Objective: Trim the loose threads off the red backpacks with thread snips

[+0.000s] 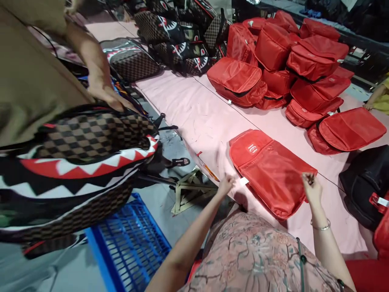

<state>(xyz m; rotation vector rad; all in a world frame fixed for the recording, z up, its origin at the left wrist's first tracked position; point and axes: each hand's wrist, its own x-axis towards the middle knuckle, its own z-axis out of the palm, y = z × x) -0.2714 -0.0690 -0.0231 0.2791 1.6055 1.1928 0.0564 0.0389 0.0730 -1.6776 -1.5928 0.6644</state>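
A red backpack [270, 170] lies flat on the pink-covered table before me, a small logo on its upper end and a white tag [244, 181] at its near edge. My left hand [226, 185] is closed, fingers curled together, just left of that tag; whatever it holds, if anything, does not show. At the bag's right end my right hand [313, 190] is closed too. Something small and dark shows between its fingers, too small to name. A bracelet circles that wrist.
Red backpacks [273, 48] are piled across the pink table [194, 105]. A black bag [367, 186] sits at right. On my left, a person's hand [106, 95] rests on a checkered shark-mouth bag [91, 138], above a blue crate [130, 239]. More checkered bags [182, 40] stand behind.
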